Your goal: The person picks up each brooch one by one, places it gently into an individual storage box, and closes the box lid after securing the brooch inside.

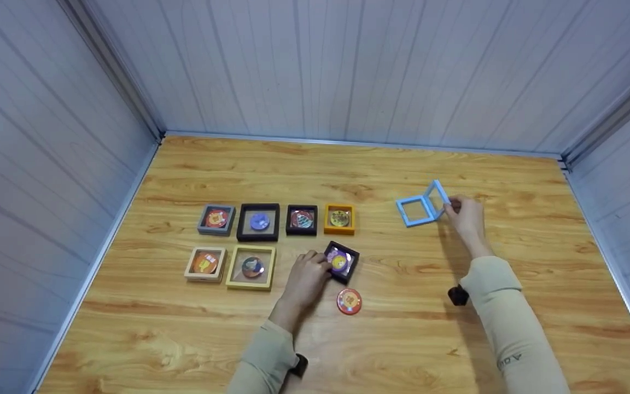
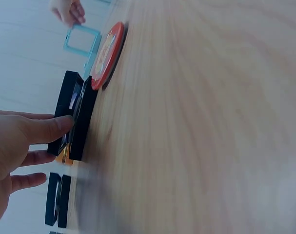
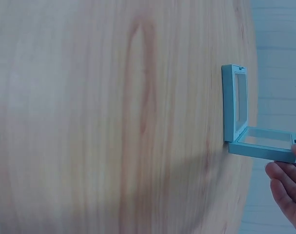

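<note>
My left hand (image 1: 308, 276) grips a small black display frame (image 1: 351, 255) holding a purple and yellow round badge. In the left wrist view the thumb (image 2: 55, 127) lies on that frame, whose two halves stand slightly apart. A red round badge (image 1: 349, 301) lies flat on the table just in front of it. Farther right, my right hand (image 1: 467, 219) pinches the raised half of a light blue display frame (image 1: 416, 223). Its other half lies flat on the table, and the right wrist view shows the two blue halves (image 3: 260, 152) hinged at roughly a right angle, with no badge visible inside.
Left of my left hand, several framed badges sit in two rows, among them an orange frame (image 1: 339, 232), a large black frame (image 1: 258, 237) and a yellow frame (image 1: 249, 286). Pale panel walls (image 1: 315, 71) enclose the wooden table (image 1: 380, 350) at the back and sides.
</note>
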Tool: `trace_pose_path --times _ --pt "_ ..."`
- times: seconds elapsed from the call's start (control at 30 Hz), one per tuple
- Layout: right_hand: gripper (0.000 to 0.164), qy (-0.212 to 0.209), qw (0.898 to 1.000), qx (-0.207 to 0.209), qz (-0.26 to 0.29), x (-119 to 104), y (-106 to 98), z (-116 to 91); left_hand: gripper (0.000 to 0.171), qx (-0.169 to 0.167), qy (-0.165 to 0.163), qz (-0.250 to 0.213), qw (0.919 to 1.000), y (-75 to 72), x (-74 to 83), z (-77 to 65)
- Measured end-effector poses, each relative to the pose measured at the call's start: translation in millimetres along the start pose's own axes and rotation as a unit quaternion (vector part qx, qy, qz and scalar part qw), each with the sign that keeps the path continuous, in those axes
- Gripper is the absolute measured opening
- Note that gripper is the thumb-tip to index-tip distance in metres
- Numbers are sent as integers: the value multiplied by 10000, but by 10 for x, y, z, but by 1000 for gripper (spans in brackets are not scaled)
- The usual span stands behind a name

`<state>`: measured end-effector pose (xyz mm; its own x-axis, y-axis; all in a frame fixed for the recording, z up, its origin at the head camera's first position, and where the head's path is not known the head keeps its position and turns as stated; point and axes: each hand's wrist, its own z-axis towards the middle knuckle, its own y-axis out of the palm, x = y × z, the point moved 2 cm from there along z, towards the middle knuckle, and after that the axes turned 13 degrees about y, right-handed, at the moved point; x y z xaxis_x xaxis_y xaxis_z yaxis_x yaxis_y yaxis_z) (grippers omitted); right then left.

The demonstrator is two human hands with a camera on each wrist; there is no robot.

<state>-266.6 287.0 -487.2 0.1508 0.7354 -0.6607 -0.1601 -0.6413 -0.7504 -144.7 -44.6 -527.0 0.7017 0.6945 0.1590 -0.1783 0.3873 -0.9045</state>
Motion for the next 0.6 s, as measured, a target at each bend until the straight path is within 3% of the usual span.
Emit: trace_pose_path --times 0.2,0.6 --pt "22 -245 9997 -1 31 23 -20 -137 10 238 -207 35 9995 -34 -75 -89" --pt "22 -262 9994 -243 28 58 -47 -417 11 219 -662 -50 9976 -123 -152 -228"
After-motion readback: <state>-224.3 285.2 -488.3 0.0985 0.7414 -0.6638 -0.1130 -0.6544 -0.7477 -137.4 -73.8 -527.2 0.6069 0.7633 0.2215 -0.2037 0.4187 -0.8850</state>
